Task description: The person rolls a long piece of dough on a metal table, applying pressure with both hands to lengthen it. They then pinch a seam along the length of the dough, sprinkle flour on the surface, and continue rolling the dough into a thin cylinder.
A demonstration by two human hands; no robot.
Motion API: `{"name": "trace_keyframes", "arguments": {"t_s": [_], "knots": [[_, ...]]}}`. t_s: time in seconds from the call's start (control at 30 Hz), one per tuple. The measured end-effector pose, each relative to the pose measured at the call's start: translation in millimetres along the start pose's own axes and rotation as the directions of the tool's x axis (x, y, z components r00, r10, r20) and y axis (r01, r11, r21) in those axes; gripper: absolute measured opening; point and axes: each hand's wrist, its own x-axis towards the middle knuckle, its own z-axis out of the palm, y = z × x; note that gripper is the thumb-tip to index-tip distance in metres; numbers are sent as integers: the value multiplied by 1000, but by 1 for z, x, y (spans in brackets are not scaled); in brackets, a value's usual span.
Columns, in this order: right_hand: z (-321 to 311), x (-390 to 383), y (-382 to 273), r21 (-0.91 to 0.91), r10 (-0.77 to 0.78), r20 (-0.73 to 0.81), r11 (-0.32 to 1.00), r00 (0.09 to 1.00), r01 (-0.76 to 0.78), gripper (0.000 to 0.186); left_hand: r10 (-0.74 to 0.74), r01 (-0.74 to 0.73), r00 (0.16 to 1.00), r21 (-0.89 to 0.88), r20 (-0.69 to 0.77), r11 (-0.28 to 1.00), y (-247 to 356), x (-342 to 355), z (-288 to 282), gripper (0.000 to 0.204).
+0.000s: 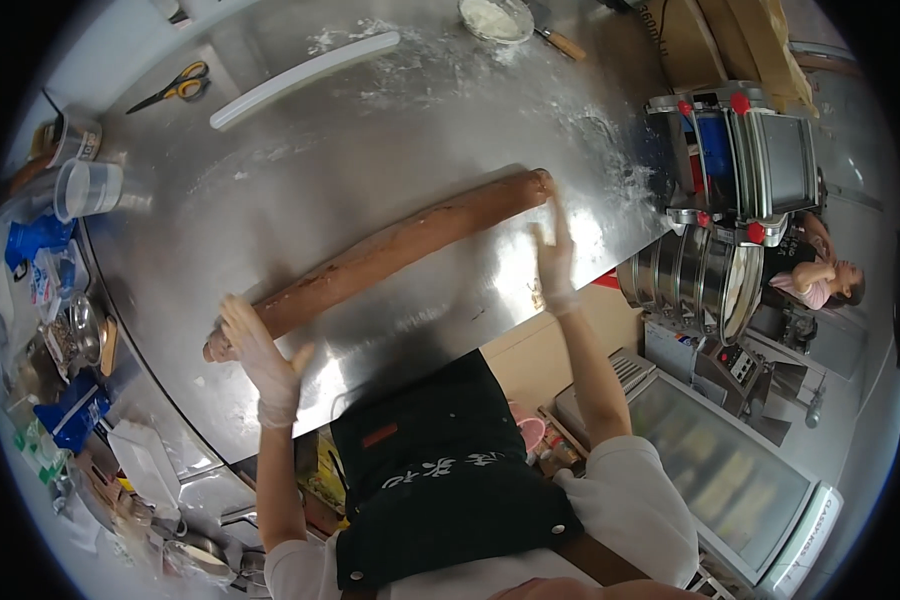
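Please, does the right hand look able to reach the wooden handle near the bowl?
Probably yes, with a forward stretch: between the right hand and the wooden handle I see only flour-dusted table, and the brown dough roll ends just left of that way.

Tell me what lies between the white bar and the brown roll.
The head view shows only faintly smudged steel tabletop between the white bar and brown roll.

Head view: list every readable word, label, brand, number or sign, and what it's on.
Locations only; I don't copy wording:
Dark apron: white characters across the front, legible.
Glass-topped case: lettering along its pale right-hand edge, legible.
Brown cardboard, top right: dark print, partly legible.
Clear tub, left: dark print, too small.
Blue packet, left: pale marks, too blurred.
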Motion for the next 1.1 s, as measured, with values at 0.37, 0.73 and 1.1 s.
{"name": "trace_keyframes", "arguments": {"t_s": [0.37, 0.73, 1.1], "knots": [[-86, 2, 106, 18, 134, -245, 991, 960, -134, 61, -156, 149, 985, -95, -71, 984, 63, -46, 55, 95], [-57, 82, 85, -7, -27, 114, 1000, 993, 28, 52, -463, 450, 821, -121, -335, 885, 116, -92, 64, 82], [1, 3, 41, -163, -141, 9, 977, 990, 141, 54, -557, 508, 766, -229, -321, 830, 42, -105, 37, 67]]}}
